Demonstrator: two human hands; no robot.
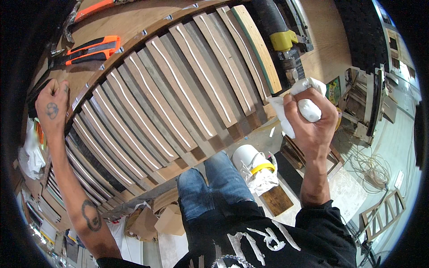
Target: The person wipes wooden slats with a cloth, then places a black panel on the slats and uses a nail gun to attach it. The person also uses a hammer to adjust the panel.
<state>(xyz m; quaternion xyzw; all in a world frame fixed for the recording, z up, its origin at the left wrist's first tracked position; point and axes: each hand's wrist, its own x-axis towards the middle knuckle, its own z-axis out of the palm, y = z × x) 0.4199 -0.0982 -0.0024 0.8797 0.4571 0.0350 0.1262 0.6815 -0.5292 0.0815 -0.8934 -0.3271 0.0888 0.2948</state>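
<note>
Several brown wooden strips (pixel 190 47) lie side by side on the workbench, each carrying a long thin white bead (pixel 182 89) that looks like glue. My right hand (pixel 314 118), beyond the strips' right end, is wrapped tightly around a crumpled, soft white bag (pixel 309 109); white bulges show above the fist and between the fingers. My left hand (pixel 52 105) is closed at the bench's far left edge, and what it grips, if anything, is hidden. At the right end of the row, a strip with a pale yellow face and green edge (pixel 254 47) stands next to the brown ones.
An orange-and-black utility knife (pixel 94 50) lies behind the strips, with another orange-handled tool (pixel 93 9) farther back. A dark cylindrical tool with a yellow collar (pixel 282 41) lies right of the row. Below are a white bucket (pixel 244 155), coiled cable (pixel 373 174) and cardboard (pixel 170 220).
</note>
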